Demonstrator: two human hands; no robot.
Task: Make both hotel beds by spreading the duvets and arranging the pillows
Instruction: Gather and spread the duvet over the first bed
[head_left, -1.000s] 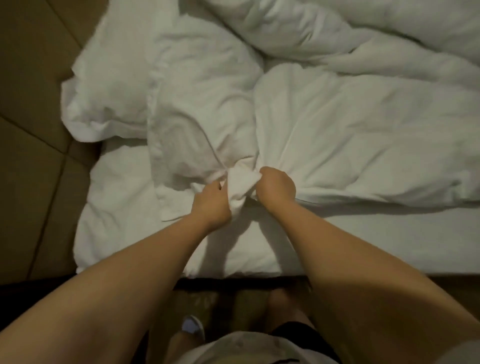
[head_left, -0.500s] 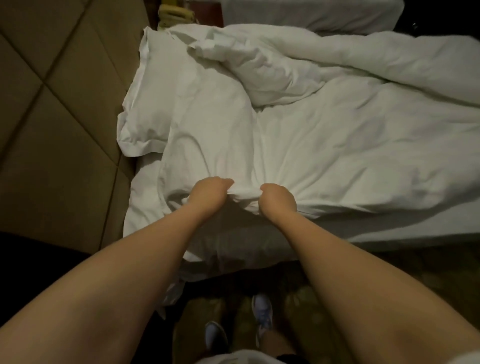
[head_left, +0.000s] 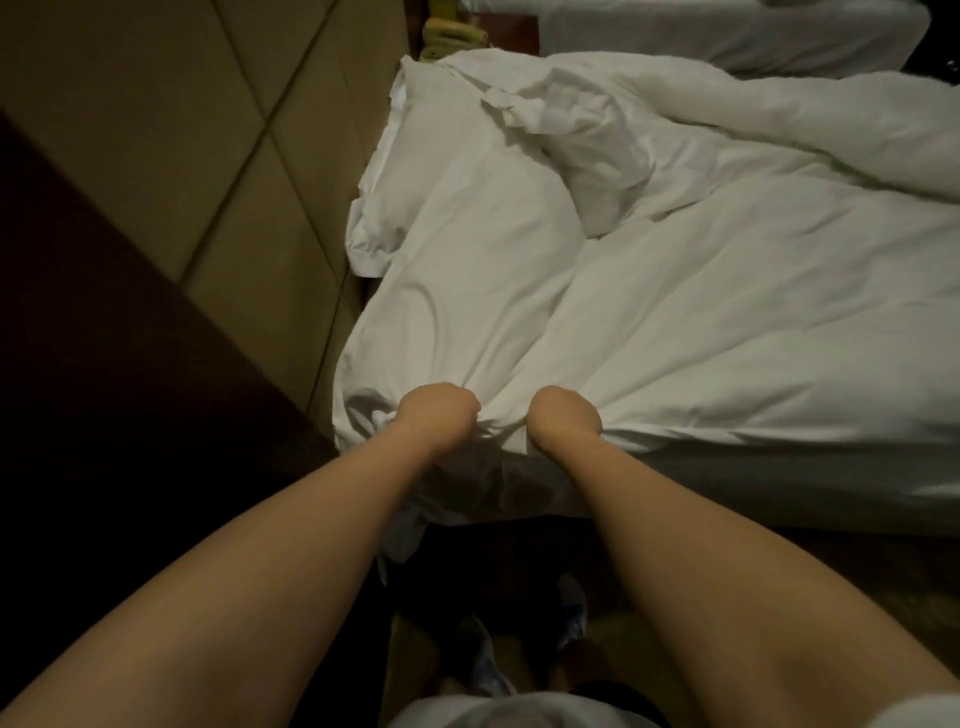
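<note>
At the bottom of the frame the person's shoes (head_left: 483, 660) are standing on the dark floor just beside the bed (head_left: 779, 483). Above them, in the lower middle, the left hand (head_left: 436, 415) and the right hand (head_left: 566, 418) are sitting near each other without touching at the near edge of the duvet (head_left: 727, 338). Each is gripping a bunch of white cloth. The fingers are curling under the fabric and out of sight, so the closed grip is being read from the knuckles and from the creases fanning away from both fists. What they are holding is probably a corner of the cover, though the dim light is making that hard to confirm. The duvet is lying rumpled across the middle and right of the frame, behaving as soft, light, bulky stuff that is folding wherever it is pulled. It is likely calling for a hold at the corners and hem, hands spread wide, not for a grab in the middle. Farther off, in the upper middle, a pillow (head_left: 415, 156) is resting against the padded headboard (head_left: 182, 130), and a second bed (head_left: 727, 31) is showing at the top right.
</note>
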